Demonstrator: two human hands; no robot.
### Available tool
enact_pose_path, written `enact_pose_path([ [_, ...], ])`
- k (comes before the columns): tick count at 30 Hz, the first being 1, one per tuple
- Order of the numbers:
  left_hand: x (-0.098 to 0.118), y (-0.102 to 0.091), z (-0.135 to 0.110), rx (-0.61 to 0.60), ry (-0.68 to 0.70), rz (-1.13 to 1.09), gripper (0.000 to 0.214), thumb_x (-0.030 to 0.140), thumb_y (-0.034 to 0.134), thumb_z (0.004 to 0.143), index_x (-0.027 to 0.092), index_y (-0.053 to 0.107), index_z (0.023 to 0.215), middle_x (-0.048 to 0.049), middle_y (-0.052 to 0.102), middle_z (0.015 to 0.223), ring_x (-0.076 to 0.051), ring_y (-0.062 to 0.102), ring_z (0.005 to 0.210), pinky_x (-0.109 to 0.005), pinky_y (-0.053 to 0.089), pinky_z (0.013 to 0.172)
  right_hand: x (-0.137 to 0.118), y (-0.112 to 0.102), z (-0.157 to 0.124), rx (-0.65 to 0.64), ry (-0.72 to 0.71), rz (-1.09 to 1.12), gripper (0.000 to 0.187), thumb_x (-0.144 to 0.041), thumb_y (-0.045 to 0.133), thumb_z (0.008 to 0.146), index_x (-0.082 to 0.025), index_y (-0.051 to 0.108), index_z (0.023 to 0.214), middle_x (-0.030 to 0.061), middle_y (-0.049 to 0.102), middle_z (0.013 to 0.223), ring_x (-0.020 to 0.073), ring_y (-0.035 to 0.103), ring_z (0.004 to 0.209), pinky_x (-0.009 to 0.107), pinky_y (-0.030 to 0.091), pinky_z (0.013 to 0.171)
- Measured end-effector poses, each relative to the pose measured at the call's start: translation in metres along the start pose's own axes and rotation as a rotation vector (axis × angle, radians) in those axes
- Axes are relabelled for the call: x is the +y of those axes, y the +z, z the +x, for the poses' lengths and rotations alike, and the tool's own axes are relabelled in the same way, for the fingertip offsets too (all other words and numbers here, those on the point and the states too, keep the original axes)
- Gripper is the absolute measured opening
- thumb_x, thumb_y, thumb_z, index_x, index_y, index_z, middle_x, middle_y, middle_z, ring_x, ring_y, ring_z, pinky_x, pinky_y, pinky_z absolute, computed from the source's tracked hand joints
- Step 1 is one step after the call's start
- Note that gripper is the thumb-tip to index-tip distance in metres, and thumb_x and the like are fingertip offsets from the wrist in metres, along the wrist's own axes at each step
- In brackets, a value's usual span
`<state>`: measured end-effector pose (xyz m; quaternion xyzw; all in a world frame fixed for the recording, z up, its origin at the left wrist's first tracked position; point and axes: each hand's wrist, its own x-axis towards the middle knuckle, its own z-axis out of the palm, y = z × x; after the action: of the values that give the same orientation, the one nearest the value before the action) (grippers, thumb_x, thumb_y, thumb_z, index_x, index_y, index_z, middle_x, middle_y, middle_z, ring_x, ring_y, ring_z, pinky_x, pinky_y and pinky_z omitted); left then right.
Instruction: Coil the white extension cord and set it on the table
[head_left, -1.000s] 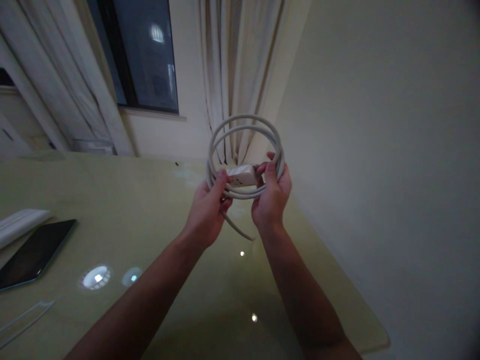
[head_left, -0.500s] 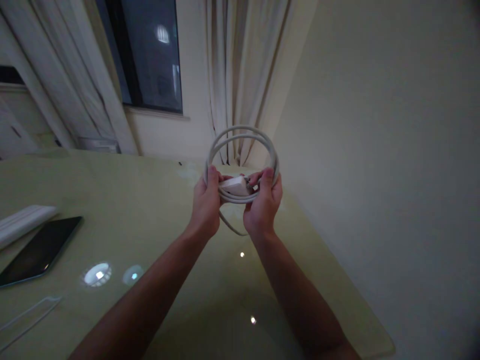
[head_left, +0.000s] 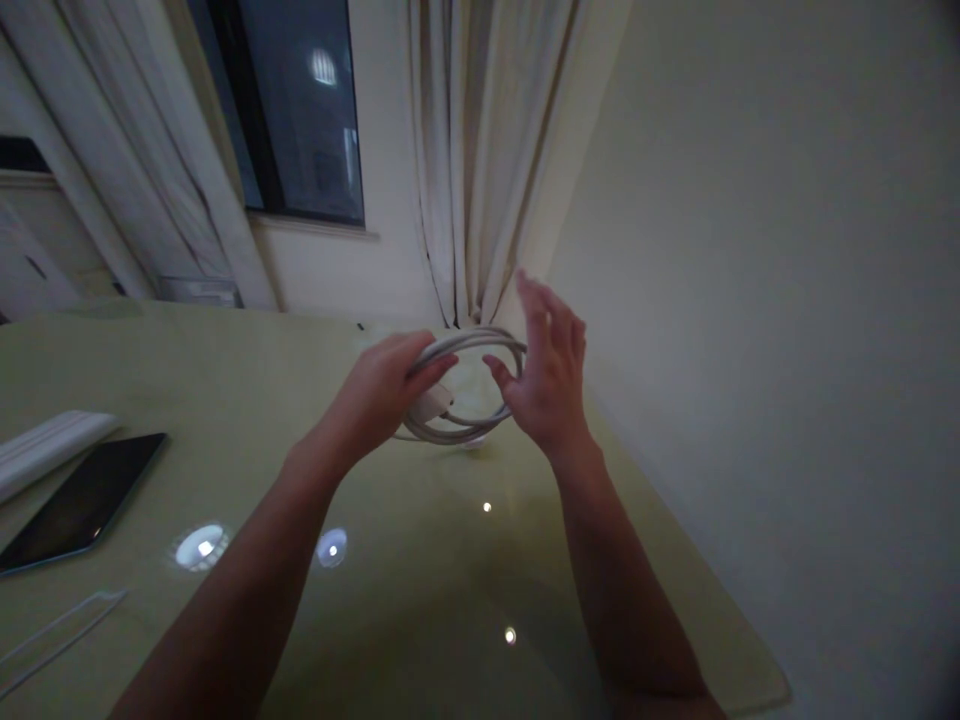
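Observation:
A coiled grey-white cable (head_left: 448, 436) is held just over the table (head_left: 420, 600), its loop tilted nearly flat. My left hand (head_left: 382, 385) grips the left side of the coil, thumb inside the loop. Near that thumb, a white block (head_left: 432, 402), perhaps a plug or adapter, sits within the loop, partly hidden by the hand. At the coil's right side is my right hand (head_left: 551, 375), its fingers stretched upward and thumb apart; the palm side is at the cable's edge, and I cannot tell if it touches.
On the left lie a black tablet (head_left: 82, 500), a long white object (head_left: 52, 450) and a thin white cable (head_left: 67, 635). Behind the table hang curtains (head_left: 487, 150) beside a dark window (head_left: 307, 110). A plain wall (head_left: 765, 300) runs along the right edge.
The coil has tipped from upright to nearly flat and come lower. My right hand has let go and opened its fingers; my left hand has turned and still holds the cable.

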<state>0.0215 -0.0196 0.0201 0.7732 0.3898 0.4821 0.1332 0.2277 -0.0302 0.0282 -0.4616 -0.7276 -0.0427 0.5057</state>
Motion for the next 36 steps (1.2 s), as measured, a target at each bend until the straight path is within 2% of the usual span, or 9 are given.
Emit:
enact_pose_path([
  [2, 0.003, 0.004, -0.002, -0.071, 0.054, 0.026, 0.028, 0.043, 0.07, 0.087, 0.022, 0.061, 0.072, -0.002, 0.059, 0.071, -0.019, 0.053, 0.07, -0.028, 0.037, 0.068, -0.006, -0.004, -0.002, -0.203, -0.109, -0.065, 0.057, -0.023, 0.073, 0.084, -0.028, 0.058, 0.139, 0.0109, 0.061, 0.136, 0.0295, 0.053, 0.126, 0.045, 0.043, 0.105],
  [4, 0.004, 0.01, -0.004, -0.1, 0.047, 0.013, 0.028, 0.044, 0.074, 0.085, 0.023, 0.06, 0.073, -0.001, 0.057, 0.069, -0.019, 0.052, 0.068, -0.028, 0.036, 0.067, -0.009, -0.004, -0.004, -0.326, -0.102, -0.08, 0.043, -0.02, 0.071, 0.085, -0.028, 0.066, 0.127, 0.0088, 0.071, 0.111, 0.0266, 0.062, 0.105, 0.039, 0.047, 0.091],
  [7, 0.002, 0.016, -0.007, -0.127, -0.044, -0.017, 0.032, 0.048, 0.079, 0.08, 0.023, 0.058, 0.084, 0.0021, 0.057, 0.066, -0.017, 0.049, 0.059, -0.027, 0.031, 0.059, -0.007, 0.001, -0.006, -0.357, 0.053, -0.056, 0.023, -0.02, 0.075, 0.081, -0.025, 0.073, 0.103, 0.0024, 0.068, 0.074, 0.0199, 0.06, 0.073, 0.03, 0.043, 0.07],
  [9, 0.0, 0.017, -0.008, -0.127, -0.078, -0.062, 0.036, 0.05, 0.079, 0.08, 0.023, 0.058, 0.09, 0.0018, 0.061, 0.07, -0.016, 0.051, 0.06, -0.027, 0.032, 0.058, -0.002, 0.003, -0.007, -0.361, 0.141, 0.031, 0.012, -0.024, 0.079, 0.078, -0.022, 0.074, 0.089, -0.0003, 0.063, 0.065, 0.0157, 0.054, 0.063, 0.028, 0.037, 0.063],
  [13, -0.008, 0.017, -0.007, 0.08, -0.08, -0.25, 0.039, 0.058, 0.059, 0.093, 0.021, 0.061, 0.102, -0.0061, 0.068, 0.092, -0.019, 0.062, 0.082, -0.027, 0.043, 0.068, 0.004, -0.003, -0.005, -0.357, 0.251, 0.334, 0.025, -0.039, 0.082, 0.078, -0.018, 0.074, 0.089, -0.0014, 0.062, 0.065, 0.0121, 0.051, 0.059, 0.025, 0.035, 0.058],
  [17, -0.025, 0.021, -0.002, 0.226, -0.302, -0.498, 0.055, 0.071, 0.045, 0.094, 0.019, 0.063, 0.102, -0.0087, 0.069, 0.092, -0.019, 0.062, 0.076, -0.027, 0.045, 0.062, -0.002, -0.014, -0.003, -0.571, 0.24, 0.577, 0.035, -0.048, 0.083, 0.076, -0.018, 0.077, 0.093, -0.0002, 0.066, 0.077, 0.012, 0.054, 0.067, 0.025, 0.039, 0.061],
  [22, -0.035, 0.018, -0.001, 0.105, -0.474, -0.668, 0.058, 0.073, 0.054, 0.088, 0.017, 0.069, 0.087, -0.0095, 0.071, 0.086, -0.017, 0.06, 0.068, -0.026, 0.044, 0.058, -0.005, -0.015, -0.002, -0.594, 0.243, 0.576, 0.041, -0.057, 0.074, 0.083, -0.017, 0.077, 0.079, -0.0024, 0.055, 0.066, 0.0102, 0.046, 0.062, 0.025, 0.032, 0.057],
  [31, -0.031, 0.004, -0.003, -0.06, -0.34, -0.526, 0.052, 0.068, 0.061, 0.086, 0.019, 0.076, 0.081, -0.0071, 0.072, 0.081, -0.02, 0.062, 0.075, -0.026, 0.049, 0.063, -0.004, -0.009, 0.0, -0.495, 0.204, 0.512, 0.043, -0.058, 0.07, 0.086, -0.017, 0.075, 0.078, -0.0007, 0.054, 0.067, 0.0116, 0.044, 0.064, 0.026, 0.033, 0.058],
  [36, -0.027, -0.013, -0.004, -0.189, -0.281, -0.498, 0.036, 0.054, 0.078, 0.077, 0.021, 0.077, 0.091, -0.0068, 0.074, 0.086, -0.022, 0.066, 0.079, -0.026, 0.052, 0.063, -0.004, -0.008, 0.0, -0.43, 0.23, 0.507, 0.043, -0.059, 0.07, 0.086, -0.017, 0.073, 0.077, -0.0016, 0.051, 0.066, 0.0112, 0.042, 0.064, 0.026, 0.031, 0.057],
])
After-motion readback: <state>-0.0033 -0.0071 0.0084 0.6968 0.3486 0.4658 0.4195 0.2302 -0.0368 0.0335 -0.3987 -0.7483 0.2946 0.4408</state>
